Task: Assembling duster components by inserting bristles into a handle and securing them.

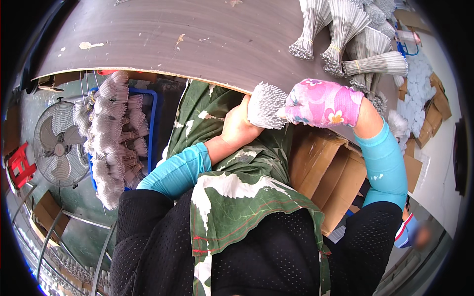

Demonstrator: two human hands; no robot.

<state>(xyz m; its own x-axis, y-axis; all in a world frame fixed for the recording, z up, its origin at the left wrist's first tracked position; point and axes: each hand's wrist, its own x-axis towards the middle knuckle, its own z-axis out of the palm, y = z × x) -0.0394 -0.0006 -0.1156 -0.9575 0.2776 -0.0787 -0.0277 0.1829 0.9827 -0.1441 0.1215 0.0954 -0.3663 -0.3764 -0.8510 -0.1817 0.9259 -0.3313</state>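
My bare left hand [238, 122] is wrapped round a bundle of thin grey-white wires [268, 104], held over my lap at the table's near edge. The dense ends of the bundle face up. My right hand [323, 102], in a pink floral glove, is closed with its fingertips against the right side of that bundle. Whatever those fingertips pinch, if anything, is hidden. Fanned bundles of similar wires [345, 37] lie on the table [197, 39] beyond my right hand.
More bundles [109, 138] hang and lie by a blue crate [154, 111] at the left, next to a fan [58, 143] and a red stool [20, 165]. A cardboard box [321, 167] stands below my right arm. Another person's sleeve [406, 232] shows at the lower right.
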